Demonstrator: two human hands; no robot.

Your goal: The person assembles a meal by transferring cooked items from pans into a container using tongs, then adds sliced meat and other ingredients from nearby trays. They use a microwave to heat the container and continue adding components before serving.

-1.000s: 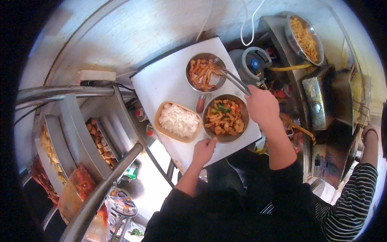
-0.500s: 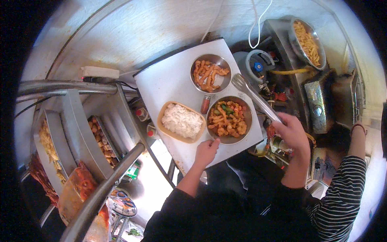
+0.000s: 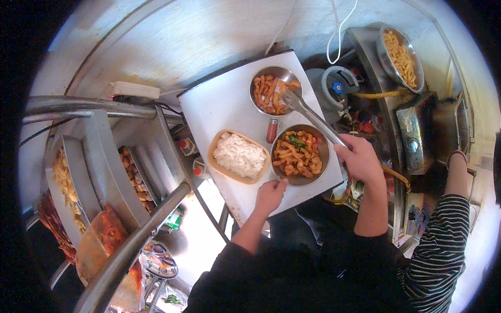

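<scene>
Whitish wall (image 3: 209, 47), stained in places, stands behind a small white table (image 3: 229, 101), whose top carries two round steel bowls and a rice box. Along the left runs a metal rail (image 3: 136, 228) with food trays beyond it; on the right sit a grey gas cylinder (image 3: 326, 96) with a blue knob and, past it, a steel bowl of yellow fries. Another person's striped sleeve (image 3: 437, 250) enters at the lower right.

Long, shiny metal tongs (image 3: 315, 119) slant across the table's right side, their tips over the lower right edge of the upper bowl (image 3: 280, 71). Golden-brown fried strips (image 3: 267, 94) lie there in a loose heap; whether the tips touch any is unclear. The right hand (image 3: 360, 159) is closed around the near end of the tongs.

Just below, the lower bowl (image 3: 324, 154) holds glossy orange-brown chunks (image 3: 296, 159), with bright green leaves (image 3: 297, 141) on top. The left hand (image 3: 270, 197) has its fingers curled, its thumb reaching this bowl's near rim; I cannot tell how firmly it grips. Beside that bowl, the tan, rounded rice box (image 3: 222, 171) is heaped with fluffy white rice (image 3: 239, 155).
</scene>
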